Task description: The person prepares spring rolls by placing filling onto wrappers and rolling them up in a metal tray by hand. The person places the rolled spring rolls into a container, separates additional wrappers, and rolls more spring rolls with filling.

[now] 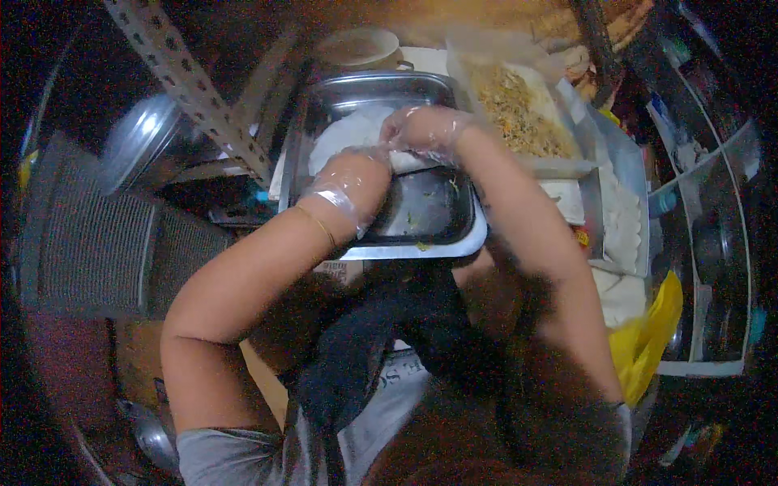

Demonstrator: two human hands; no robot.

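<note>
A rectangular metal tray [419, 248] lies before me, with a round white sheet [349, 127], perhaps a wrapper, in its far half. My left hand [358, 176], in a clear plastic glove, has its fingertips at the sheet's near edge. Close beside it, my right hand [425, 130], gloved alike, bends its fingers over a pale piece [408, 162] at the sheet's right side. Both hands meet at this piece, whose edge they pinch; the fingertips are partly hidden. Small green bits stick to the tray's bare near part.
Right of the tray stands a container of chopped brown filling [519, 115]. A round bowl [358, 48] is behind the tray. A perforated metal post [188, 85] rises at the left, above a ribbed grey box [91, 231]. A yellow plastic bag [647, 343] hangs at the right.
</note>
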